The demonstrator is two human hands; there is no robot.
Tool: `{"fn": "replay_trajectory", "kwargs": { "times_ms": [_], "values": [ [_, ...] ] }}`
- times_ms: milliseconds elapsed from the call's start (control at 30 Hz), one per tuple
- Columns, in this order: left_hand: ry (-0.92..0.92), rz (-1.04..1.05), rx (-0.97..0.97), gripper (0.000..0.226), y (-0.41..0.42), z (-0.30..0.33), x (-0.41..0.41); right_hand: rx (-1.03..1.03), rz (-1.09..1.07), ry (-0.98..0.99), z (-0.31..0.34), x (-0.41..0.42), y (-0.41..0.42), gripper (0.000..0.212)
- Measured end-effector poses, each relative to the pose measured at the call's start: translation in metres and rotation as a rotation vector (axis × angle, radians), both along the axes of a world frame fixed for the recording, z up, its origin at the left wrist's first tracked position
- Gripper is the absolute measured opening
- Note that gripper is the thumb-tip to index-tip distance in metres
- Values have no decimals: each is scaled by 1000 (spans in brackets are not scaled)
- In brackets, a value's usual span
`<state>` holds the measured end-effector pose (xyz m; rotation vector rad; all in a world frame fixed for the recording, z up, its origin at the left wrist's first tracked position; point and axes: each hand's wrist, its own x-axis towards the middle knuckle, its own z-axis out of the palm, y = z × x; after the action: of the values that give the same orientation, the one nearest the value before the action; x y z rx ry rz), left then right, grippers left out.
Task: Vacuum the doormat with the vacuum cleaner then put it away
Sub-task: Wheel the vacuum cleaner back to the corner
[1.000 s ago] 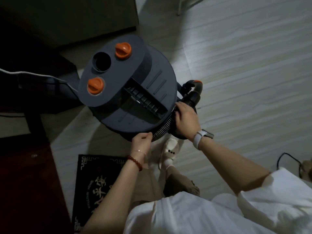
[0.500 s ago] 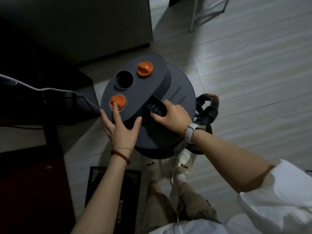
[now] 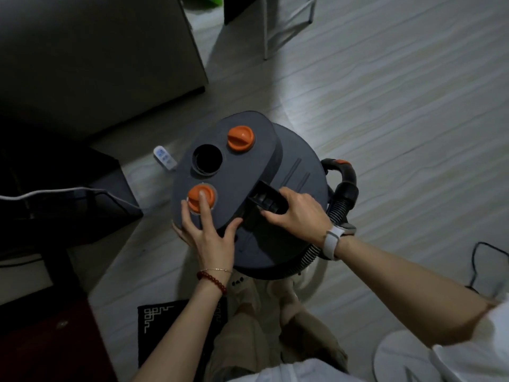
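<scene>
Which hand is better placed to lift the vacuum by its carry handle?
Right. The right hand already has fingers curled into the recessed carry handle of the vacuum cleaner. The left hand lies flat, a finger on the near orange knob.

One vacuum cleaner [image 3: 275,216] is seen on the floor. On its top, two orange knobs are counted, the far one [image 3: 240,138] and the near one [image 3: 200,199], and one round opening [image 3: 207,160] between them. One ribbed hose [image 3: 337,208] is seen at its right side. Two hands are seen, the left hand [image 3: 210,234] and the right hand [image 3: 298,210]. One watch [image 3: 334,238] and one red bead bracelet [image 3: 212,281] are worn. One remote control [image 3: 164,158], one doormat [image 3: 157,329] and two shoes are counted.
</scene>
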<state>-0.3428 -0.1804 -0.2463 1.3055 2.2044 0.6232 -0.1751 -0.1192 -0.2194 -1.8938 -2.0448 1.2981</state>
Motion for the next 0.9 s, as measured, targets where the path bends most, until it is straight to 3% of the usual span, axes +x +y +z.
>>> {"fn": "replay_trajectory", "kwargs": {
  "times_ms": [333, 533, 900],
  "values": [
    [-110, -302, -162, 86, 57, 24, 128, -31, -331, 20, 16, 141, -4, 34],
    [-124, -529, -159, 82, 88, 24, 223, -29, -581, 25, 18, 231, -11, 35],
    [-78, -1124, -160, 79, 185, 7, 369, 28, -1159, 41, 1, 332, -10, 29]
  ]
}}
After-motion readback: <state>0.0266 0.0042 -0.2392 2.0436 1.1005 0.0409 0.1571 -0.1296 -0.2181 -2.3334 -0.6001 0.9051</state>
